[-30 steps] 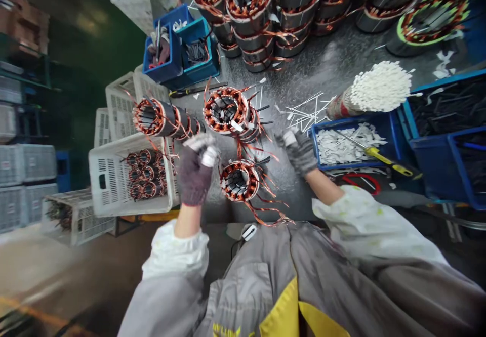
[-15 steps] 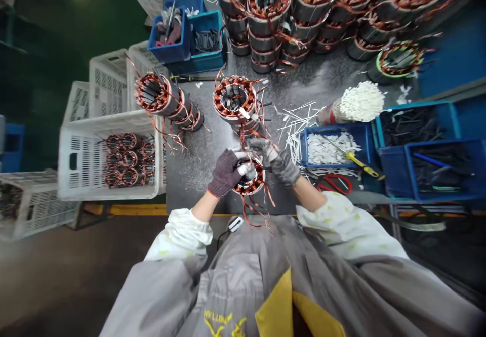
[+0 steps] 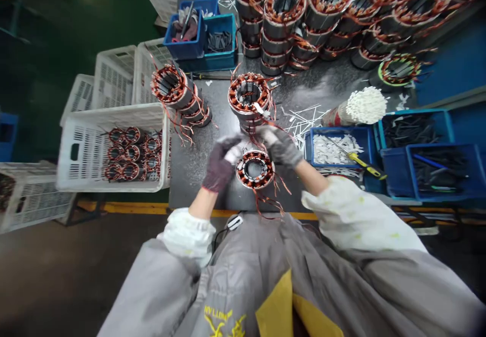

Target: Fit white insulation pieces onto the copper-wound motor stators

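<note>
A copper-wound stator (image 3: 255, 169) lies near the front of the table, its bore facing up and its wire leads trailing over the table edge. My left hand (image 3: 222, 162), in a dark purple glove with white fingertips, is at its left rim. Its fingers are stretched forward and somewhat blurred, with nothing visible in them. On the far right side, my right hand (image 3: 281, 145) in a grey glove is close to the copper leads behind the stator. Blur hides whether its fingers hold a lead. Just beyond both hands stands a stack of stators (image 3: 249, 94) with a white tag.
Another stator stack (image 3: 176, 91) leans at the left, beside a white crate (image 3: 114, 187) of smaller stators. Many stacked stators (image 3: 283, 28) line the back. At right are white sleeving pieces (image 3: 334, 148) in a blue bin, a yellow-handled screwdriver (image 3: 366, 165) and bundled white tubes (image 3: 364, 105).
My left hand has come off the front stator's bore and moved to its left. My right hand stays near the leads. The whole view has shifted slightly.
</note>
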### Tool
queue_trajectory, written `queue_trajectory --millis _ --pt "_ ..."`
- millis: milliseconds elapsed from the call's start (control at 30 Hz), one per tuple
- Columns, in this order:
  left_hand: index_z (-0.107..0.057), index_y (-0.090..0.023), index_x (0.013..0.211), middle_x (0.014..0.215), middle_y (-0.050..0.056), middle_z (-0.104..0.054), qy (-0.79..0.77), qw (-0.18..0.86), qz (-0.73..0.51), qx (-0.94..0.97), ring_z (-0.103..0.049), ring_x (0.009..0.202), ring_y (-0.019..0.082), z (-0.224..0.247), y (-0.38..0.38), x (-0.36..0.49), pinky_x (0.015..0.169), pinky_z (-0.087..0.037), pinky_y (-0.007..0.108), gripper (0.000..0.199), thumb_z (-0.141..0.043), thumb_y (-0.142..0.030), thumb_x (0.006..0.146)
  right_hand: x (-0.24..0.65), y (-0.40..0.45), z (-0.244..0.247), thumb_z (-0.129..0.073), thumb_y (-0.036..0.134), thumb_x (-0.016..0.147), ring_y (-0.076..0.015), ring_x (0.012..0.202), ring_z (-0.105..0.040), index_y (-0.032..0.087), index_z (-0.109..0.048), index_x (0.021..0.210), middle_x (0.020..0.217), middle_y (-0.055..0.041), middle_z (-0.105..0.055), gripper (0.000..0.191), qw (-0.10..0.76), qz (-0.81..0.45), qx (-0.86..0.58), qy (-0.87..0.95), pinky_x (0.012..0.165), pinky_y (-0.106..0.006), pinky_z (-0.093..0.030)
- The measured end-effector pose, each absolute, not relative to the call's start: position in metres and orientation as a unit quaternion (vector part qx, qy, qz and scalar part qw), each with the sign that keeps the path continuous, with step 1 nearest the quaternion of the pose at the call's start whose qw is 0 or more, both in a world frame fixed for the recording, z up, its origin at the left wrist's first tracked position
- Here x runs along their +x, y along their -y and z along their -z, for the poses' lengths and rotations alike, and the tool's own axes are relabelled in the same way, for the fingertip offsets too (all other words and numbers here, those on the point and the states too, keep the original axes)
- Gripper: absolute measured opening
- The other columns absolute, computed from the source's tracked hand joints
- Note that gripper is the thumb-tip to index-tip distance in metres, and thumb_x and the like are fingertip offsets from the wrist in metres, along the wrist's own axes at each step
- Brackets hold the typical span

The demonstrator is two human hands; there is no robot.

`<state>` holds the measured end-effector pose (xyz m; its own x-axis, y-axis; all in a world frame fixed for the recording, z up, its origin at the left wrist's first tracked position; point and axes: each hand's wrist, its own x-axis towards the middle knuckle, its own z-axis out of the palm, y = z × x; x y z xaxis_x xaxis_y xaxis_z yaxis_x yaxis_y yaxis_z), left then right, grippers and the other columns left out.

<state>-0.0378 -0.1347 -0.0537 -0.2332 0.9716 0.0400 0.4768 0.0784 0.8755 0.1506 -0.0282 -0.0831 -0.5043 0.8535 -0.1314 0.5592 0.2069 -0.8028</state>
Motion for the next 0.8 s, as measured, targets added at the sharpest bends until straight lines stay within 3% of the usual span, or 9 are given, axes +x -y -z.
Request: queue_trajectory --millis 100,200,233,333,400,500,633,700,800 --pt "-0.052 -0.025 0.139 0.126 0.01 -0.07 -0.735 0.185 -0.463 0.46 -0.068 0.114 0.021 0.031 0.165 -0.035 0.103 -0.053 0.044 0.04 -0.042 -0.043 0.104 0.214 0.038 0.074 -0.015 0.039 0.106 -0.025 0.088 -0.071 0.016 -0.068 0.11 0.101 -0.0186 -0.075 0.058 0.256 -0.368 -0.565 0.693 0.081 -0.043 -0.059" --pt "-0.059 -0.026 0.132 0.115 0.007 -0.075 -0.688 0.2 -0.332 0.614 -0.068 0.116 0.025 0.021 0.194 -0.012 0.124 -0.029 0.057 0.044 -0.067 -0.045 0.093 0.241 0.057 0.049 -0.028 0.039 0.103 -0.0265 0.087 -0.069 0.017 -0.07 0.094 0.094 -0.017 -0.074 0.048 0.307 -0.315 -0.592 0.676 0.085 -0.045 -0.056" --pt "-0.061 -0.026 0.13 0.115 0.007 -0.075 -0.672 0.209 -0.318 0.636 -0.068 0.116 0.025 0.021 0.199 -0.006 0.124 -0.028 0.056 0.042 -0.068 -0.043 0.092 0.236 0.063 0.039 -0.036 0.038 0.102 -0.0272 0.091 -0.069 0.019 -0.071 0.093 0.095 -0.0155 -0.074 0.041 0.305 -0.303 -0.559 0.709 0.089 -0.047 -0.055" --pt "-0.059 -0.021 0.132 0.118 0.01 -0.074 -0.711 0.203 -0.311 0.597 -0.067 0.114 0.025 0.029 0.2 -0.004 0.112 -0.044 0.048 0.04 -0.062 -0.039 0.096 0.197 0.074 0.014 -0.053 0.033 0.096 -0.0285 0.106 -0.066 0.024 -0.075 0.103 0.108 -0.0113 -0.076 0.025 0.204 -0.281 -0.337 0.875 0.1 -0.049 -0.049" --pt "-0.056 -0.018 0.135 0.121 0.014 -0.072 -0.752 0.193 -0.255 0.577 -0.066 0.115 0.028 0.034 0.192 -0.015 0.103 -0.049 0.046 0.047 -0.063 -0.039 0.094 0.164 0.07 0.009 -0.055 0.031 0.095 -0.029 0.112 -0.063 0.023 -0.075 0.114 0.119 -0.0116 -0.074 0.029 0.102 -0.26 -0.214 0.936 0.101 -0.048 -0.048" --pt "-0.06 -0.017 0.132 0.12 0.015 -0.072 -0.74 0.22 -0.129 0.622 -0.066 0.113 0.032 0.033 0.174 -0.03 0.096 -0.05 0.046 0.044 -0.062 -0.036 0.092 0.133 0.056 0.018 -0.055 0.027 0.094 -0.0297 0.111 -0.062 0.018 -0.072 0.122 0.123 -0.0151 -0.072 0.034 -0.006 -0.219 -0.172 0.96 0.098 -0.047 -0.047" --pt "-0.07 -0.017 0.112 0.105 0.014 -0.074 -0.708 0.257 -0.1 0.65 -0.07 0.105 0.031 0.019 0.147 -0.038 0.093 -0.052 0.045 0.024 -0.056 -0.022 0.092 0.129 0.039 0.031 -0.055 0.031 0.096 -0.0286 0.104 -0.061 0.017 -0.072 0.121 0.121 -0.0151 -0.071 0.033 -0.043 -0.197 -0.155 0.967 0.094 -0.044 -0.046" --pt "-0.07 -0.019 0.112 0.106 0.011 -0.075 -0.708 0.274 -0.148 0.634 -0.07 0.104 0.028 0.015 0.139 -0.043 0.093 -0.053 0.043 0.023 -0.057 -0.024 0.093 0.131 0.037 0.033 -0.054 0.034 0.098 -0.0282 0.101 -0.061 0.015 -0.072 0.118 0.118 -0.0159 -0.071 0.033 -0.045 -0.194 -0.147 0.969 0.092 -0.043 -0.046" --pt "-0.064 -0.024 0.125 0.12 0.009 -0.073 -0.71 0.327 -0.355 0.513 -0.07 0.106 0.022 0.022 0.144 -0.052 0.091 -0.057 0.037 0.03 -0.051 -0.031 0.098 0.131 0.04 0.033 -0.049 0.043 0.102 -0.0285 0.101 -0.062 0.015 -0.07 0.127 0.118 -0.0164 -0.071 0.043 -0.03 -0.192 -0.144 0.97 0.091 -0.043 -0.046"
